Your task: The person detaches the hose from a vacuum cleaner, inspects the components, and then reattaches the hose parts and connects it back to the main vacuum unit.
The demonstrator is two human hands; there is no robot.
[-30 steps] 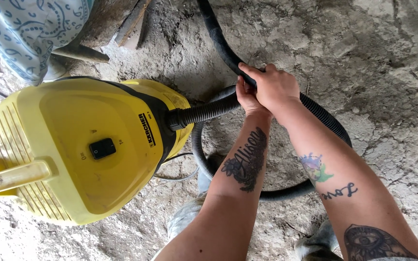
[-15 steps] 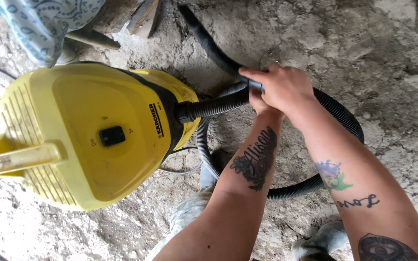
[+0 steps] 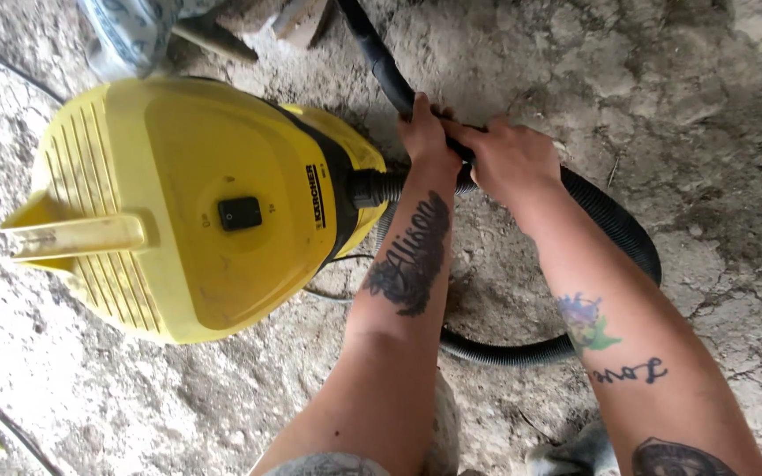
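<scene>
A yellow canister vacuum cleaner [image 3: 196, 207] with a black switch on top stands on the dusty ground at the left. A black ribbed hose [image 3: 610, 229] leaves its front port and loops round to the right and under my arms. My left hand [image 3: 423, 132] grips the hose just beyond the port. Right beside it, my right hand [image 3: 509, 159] is closed on the same hose. A smooth black tube [image 3: 377, 53] runs from my hands toward the top edge.
Cracked, dusty concrete floor [image 3: 707, 106] all around. Patterned blue-and-white cloth [image 3: 130, 31] and bits of wood [image 3: 297, 18] lie at the top left. A thin black cable [image 3: 2, 414] crosses the bottom left. My shoes show at the bottom edge.
My view has shifted, so the vacuum sits more to the right. My left hand has come up onto the hose beside the right hand; both now grip it together.
</scene>
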